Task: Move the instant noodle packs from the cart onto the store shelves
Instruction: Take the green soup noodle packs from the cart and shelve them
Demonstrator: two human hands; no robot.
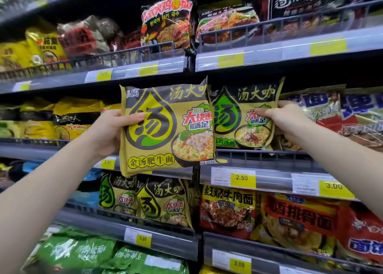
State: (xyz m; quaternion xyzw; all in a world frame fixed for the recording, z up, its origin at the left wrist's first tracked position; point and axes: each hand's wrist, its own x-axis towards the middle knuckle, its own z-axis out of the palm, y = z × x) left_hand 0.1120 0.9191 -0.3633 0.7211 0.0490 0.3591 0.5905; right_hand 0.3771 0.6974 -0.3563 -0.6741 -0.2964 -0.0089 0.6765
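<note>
My left hand [116,128] grips the left edge of a yellow noodle pack with a grey drop logo [165,126], held upright in front of the middle shelf [265,171]. My right hand [277,118] holds the right side of a similar yellow pack with a green drop logo [238,116], which stands at the front of that shelf behind its low wire rail. The left pack overlaps the right pack's left edge. The cart is out of view.
Shelves above and below are packed with noodle packs: red and black ones [167,22] on top, matching yellow packs [163,203] and red ones [228,209] below, green packs [83,253] lowest. Blue-and-white packs [323,107] sit right of my right hand. Yellow price tags [242,177] line the shelf edges.
</note>
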